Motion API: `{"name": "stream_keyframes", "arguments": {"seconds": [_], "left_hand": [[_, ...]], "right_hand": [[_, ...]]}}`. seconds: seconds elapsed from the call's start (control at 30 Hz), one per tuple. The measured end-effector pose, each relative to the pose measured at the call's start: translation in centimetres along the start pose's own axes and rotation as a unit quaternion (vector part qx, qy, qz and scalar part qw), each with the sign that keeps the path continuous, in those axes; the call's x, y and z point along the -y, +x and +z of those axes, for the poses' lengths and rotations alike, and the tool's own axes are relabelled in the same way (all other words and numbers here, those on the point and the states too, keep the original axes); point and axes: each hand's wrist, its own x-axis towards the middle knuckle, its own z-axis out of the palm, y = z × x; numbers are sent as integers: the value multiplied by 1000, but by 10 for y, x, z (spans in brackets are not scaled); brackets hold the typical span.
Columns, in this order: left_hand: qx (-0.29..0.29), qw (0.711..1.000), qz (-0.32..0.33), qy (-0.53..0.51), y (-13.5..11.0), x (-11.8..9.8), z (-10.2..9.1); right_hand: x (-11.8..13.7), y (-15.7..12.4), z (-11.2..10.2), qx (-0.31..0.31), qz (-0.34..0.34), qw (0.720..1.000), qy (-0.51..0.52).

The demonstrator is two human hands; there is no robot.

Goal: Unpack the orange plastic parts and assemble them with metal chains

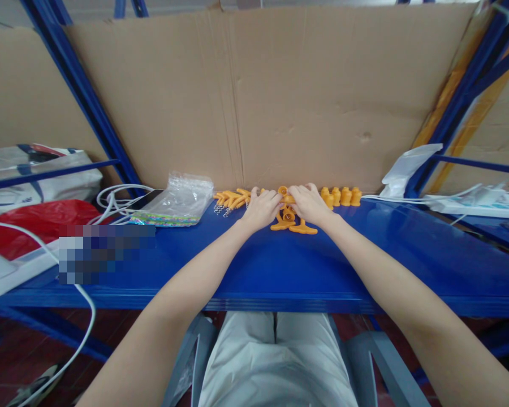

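Orange parts (285, 219) lie on the blue table (297, 271), between left hand (262, 206) and right hand (309, 203). Fingers bend inward; pinching cannot be determined. Spiral-tipped orange pieces (233, 199) lie left, orange cups (343, 198) right. Rear: cardboard panel (314, 90). Further left: clear plastic bag (182, 198), contents unclear.

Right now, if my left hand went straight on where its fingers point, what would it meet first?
Probably the orange cup-shaped piece, close ahead of the left hand; the right hand appears just beyond it. Depth is unclear, so piece and left hand may already touch.
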Motion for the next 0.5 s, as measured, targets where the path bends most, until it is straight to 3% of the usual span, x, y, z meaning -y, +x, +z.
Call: {"name": "stream_keyframes", "arguments": {"seconds": [0.5], "left_hand": [[-11, 1000, -20, 3, -1, 4, -1]], "right_hand": [[-3, -3, 3, 5, -8, 1000, 26]]}}
